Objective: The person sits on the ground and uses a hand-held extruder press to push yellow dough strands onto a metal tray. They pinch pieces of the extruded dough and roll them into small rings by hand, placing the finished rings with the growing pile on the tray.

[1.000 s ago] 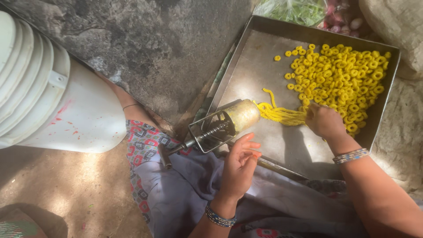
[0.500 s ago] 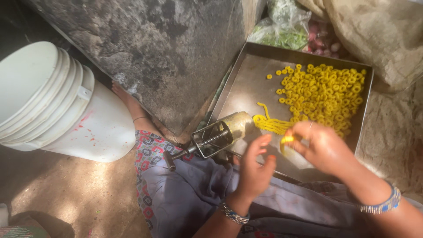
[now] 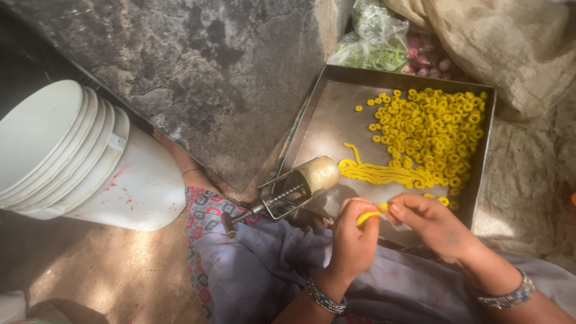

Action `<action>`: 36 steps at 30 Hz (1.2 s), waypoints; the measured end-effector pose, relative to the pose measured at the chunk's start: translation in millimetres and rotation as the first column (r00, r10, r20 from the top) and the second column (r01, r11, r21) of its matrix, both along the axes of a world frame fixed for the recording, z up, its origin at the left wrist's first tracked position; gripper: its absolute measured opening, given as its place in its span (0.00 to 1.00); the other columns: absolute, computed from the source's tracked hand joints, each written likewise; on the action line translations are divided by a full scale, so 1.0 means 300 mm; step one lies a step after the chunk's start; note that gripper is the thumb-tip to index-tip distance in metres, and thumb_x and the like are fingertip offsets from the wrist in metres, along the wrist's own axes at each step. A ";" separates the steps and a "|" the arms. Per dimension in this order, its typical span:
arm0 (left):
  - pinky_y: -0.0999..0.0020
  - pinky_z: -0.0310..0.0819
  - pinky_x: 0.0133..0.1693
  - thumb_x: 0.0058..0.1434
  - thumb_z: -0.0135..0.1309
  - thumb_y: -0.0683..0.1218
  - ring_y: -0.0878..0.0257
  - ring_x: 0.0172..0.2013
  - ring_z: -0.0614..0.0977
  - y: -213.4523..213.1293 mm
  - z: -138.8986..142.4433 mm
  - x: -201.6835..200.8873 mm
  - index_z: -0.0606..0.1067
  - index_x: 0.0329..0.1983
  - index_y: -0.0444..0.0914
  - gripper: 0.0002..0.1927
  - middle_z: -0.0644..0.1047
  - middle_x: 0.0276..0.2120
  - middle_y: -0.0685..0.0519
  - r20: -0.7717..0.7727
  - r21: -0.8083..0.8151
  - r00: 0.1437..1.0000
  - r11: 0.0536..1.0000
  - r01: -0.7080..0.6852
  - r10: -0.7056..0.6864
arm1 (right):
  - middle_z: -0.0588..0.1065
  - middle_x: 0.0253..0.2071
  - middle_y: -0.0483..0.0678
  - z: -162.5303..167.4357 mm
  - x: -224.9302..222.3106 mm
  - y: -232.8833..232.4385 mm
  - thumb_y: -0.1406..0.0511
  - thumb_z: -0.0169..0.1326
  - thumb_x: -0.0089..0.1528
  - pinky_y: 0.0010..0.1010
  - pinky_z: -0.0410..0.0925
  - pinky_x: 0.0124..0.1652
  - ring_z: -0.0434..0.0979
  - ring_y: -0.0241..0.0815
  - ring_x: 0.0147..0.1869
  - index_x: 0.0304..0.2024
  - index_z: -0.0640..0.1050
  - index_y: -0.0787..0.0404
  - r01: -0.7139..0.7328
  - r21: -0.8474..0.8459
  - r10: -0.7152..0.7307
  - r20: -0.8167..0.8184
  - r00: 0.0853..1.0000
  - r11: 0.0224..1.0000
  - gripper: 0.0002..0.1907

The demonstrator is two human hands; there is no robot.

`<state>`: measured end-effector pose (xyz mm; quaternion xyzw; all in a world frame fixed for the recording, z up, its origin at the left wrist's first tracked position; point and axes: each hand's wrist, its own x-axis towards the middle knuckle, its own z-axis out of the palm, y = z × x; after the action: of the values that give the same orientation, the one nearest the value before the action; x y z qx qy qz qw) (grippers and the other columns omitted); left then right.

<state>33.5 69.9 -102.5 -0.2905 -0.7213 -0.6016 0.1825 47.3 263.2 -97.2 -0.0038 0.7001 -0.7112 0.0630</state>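
My left hand and my right hand meet over the near edge of a metal tray, both pinching one short yellow dough strand between their fingertips. On the tray lie several yellow dough rings and a bunch of straight yellow dough strands. A hand-cranked metal dough press rests on the tray's near left corner, its nozzle pointing at the strands. Neither hand touches it.
A stack of white buckets lies on its side at the left. A big grey stone slab stands behind. A plastic bag of greens and a burlap sack lie beyond the tray. My purple-clothed lap is below.
My right hand left the strand bunch on the tray and came back toward me with a piece. My left hand rose to meet it, and both now hold the piece.
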 end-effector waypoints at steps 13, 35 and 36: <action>0.69 0.78 0.43 0.69 0.49 0.37 0.61 0.40 0.84 -0.054 0.081 0.017 0.75 0.51 0.31 0.09 0.81 0.39 0.46 0.312 0.024 0.946 0.996 0.088 -0.091 | 0.74 0.31 0.47 0.103 0.033 -0.059 0.64 0.65 0.53 0.39 0.67 0.39 0.73 0.51 0.38 0.34 0.78 0.60 0.374 0.586 0.211 -0.697 0.686 0.719 0.11; 0.76 0.73 0.36 0.54 0.42 0.27 0.66 0.43 0.76 0.020 -0.138 0.032 0.51 0.71 0.36 0.40 0.64 0.61 0.47 0.493 0.122 0.836 0.971 0.206 -0.240 | 0.75 0.40 0.55 0.079 0.039 0.001 0.72 0.54 0.61 0.41 0.70 0.45 0.75 0.56 0.43 0.47 0.79 0.62 0.055 0.414 0.158 -0.465 0.871 0.909 0.12; 0.76 0.74 0.38 0.54 0.42 0.27 0.66 0.46 0.77 0.024 -0.133 0.034 0.51 0.71 0.35 0.40 0.63 0.62 0.46 0.481 0.100 0.846 0.973 0.207 -0.229 | 0.76 0.44 0.54 0.083 0.059 -0.024 0.70 0.56 0.62 0.41 0.70 0.47 0.75 0.56 0.45 0.50 0.79 0.62 0.071 0.445 0.212 -0.554 0.805 0.893 0.13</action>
<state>43.7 77.0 -142.5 -0.2048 -0.6928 -0.6879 -0.0691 65.0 256.0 -72.4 -0.2361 0.8274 -0.4925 -0.1307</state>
